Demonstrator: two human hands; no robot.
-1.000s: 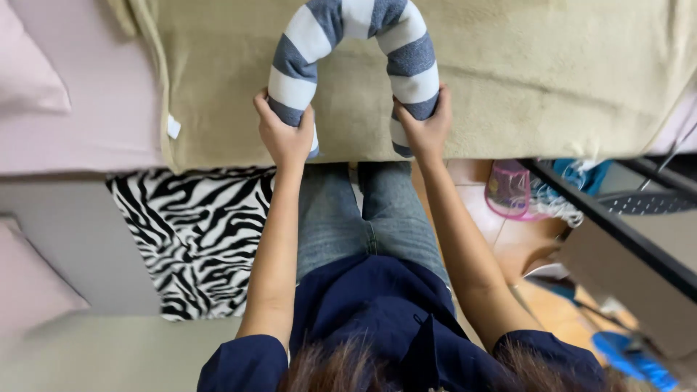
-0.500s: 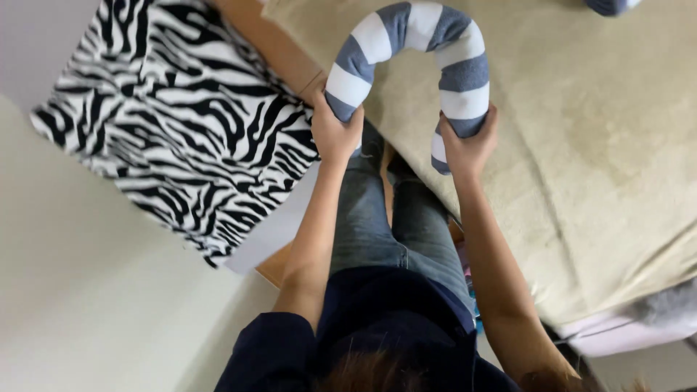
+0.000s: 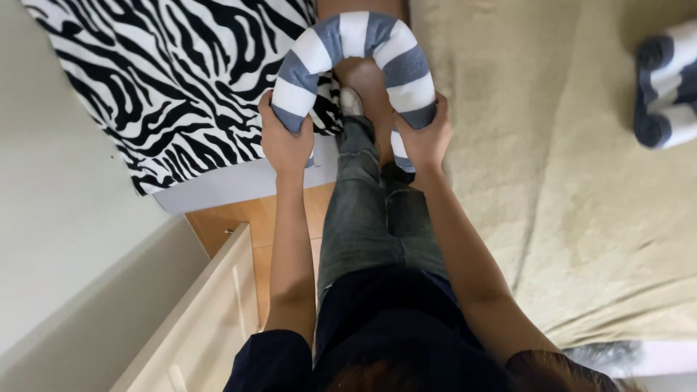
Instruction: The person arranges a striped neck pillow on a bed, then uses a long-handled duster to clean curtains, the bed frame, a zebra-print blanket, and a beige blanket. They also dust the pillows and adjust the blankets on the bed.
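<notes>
A long pillow with grey and white stripes [image 3: 355, 45] is bent into an arch in front of me. My left hand [image 3: 284, 139] grips its left end and my right hand [image 3: 425, 136] grips its right end. The arch hangs over my legs in grey jeans [image 3: 370, 218], between a zebra-patterned cover [image 3: 181, 80] on the left and a beige blanket [image 3: 566, 181] on the right. My foot shows under the arch.
A second grey and white striped cushion [image 3: 668, 87] lies on the beige blanket at the far right. A pale wooden cabinet edge [image 3: 210, 305] stands at lower left beside a white wall [image 3: 58, 239]. Wood floor shows under my legs.
The view has swung to the left: the zebra cover now fills the upper left and the beige blanket the right. Both hands keep hold of the bent striped pillow.
</notes>
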